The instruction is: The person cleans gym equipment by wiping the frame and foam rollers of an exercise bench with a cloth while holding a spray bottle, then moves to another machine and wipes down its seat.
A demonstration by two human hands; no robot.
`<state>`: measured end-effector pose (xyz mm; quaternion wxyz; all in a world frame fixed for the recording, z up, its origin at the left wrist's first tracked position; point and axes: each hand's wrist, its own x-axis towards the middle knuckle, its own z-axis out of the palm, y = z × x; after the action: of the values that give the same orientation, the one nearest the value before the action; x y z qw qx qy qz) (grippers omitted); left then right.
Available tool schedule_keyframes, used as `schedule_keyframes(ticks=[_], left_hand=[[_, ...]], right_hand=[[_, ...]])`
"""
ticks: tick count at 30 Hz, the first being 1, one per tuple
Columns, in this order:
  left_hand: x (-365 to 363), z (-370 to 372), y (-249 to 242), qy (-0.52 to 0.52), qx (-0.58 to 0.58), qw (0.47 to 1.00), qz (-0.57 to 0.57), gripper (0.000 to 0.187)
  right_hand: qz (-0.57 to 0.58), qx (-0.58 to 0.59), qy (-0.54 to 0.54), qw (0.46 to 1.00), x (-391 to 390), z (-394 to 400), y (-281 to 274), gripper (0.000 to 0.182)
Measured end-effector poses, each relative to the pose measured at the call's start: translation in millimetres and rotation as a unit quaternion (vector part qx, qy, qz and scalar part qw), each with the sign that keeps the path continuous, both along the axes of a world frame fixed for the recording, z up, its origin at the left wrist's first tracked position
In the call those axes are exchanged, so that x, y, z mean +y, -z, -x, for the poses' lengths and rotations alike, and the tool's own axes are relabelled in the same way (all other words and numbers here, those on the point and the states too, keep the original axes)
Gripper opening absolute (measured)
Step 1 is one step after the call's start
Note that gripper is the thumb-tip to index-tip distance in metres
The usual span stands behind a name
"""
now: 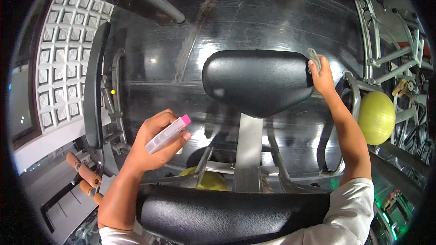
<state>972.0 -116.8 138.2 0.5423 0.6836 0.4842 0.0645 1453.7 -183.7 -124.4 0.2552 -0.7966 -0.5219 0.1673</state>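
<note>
My left hand [156, 143] is closed round a slim, whitish translucent bottle with a pink cap [167, 135], held in the air left of the bench. At the upper right, my right hand [323, 76] grips a folded grey-green cloth [314, 60] against the right end of a black padded seat [259, 75]. That seat sits on a light metal post [249, 154]. A second black pad [227, 215] lies close in front of my body, between my forearms.
A yellow-green ball [377, 118] rests at right beside metal gym frames [390, 56]. Another yellow ball [212, 181] is partly hidden under the bench. An upright black pad [95, 86] stands at left before a white lattice wall [63, 54]. Dark flooring [154, 59] surrounds the bench.
</note>
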Motion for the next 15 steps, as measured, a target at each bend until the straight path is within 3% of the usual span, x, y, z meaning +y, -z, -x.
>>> schedule_keyframes(ticks=[2,9,12,15], left_hand=[[0.4,-2.4,-0.5,-0.009,0.006,1.000,0.008,0.019],[-3.2,-3.7,-0.1,-0.020,0.004,0.999,0.035,0.018],[-2.4,-4.0,-0.4,-0.012,0.004,1.000,0.024,0.017],[-2.1,-4.4,-0.9,-0.012,0.004,1.000,0.021,0.017]], right_hand=[[0.042,0.172,0.096,0.980,-1.5,7.0,-5.4,0.043],[0.016,0.190,0.152,0.970,-30.4,9.6,11.9,0.051],[-0.117,0.172,0.125,0.970,-37.7,9.4,38.1,0.059],[-0.045,0.167,0.111,0.979,-43.3,-7.3,45.5,0.062]])
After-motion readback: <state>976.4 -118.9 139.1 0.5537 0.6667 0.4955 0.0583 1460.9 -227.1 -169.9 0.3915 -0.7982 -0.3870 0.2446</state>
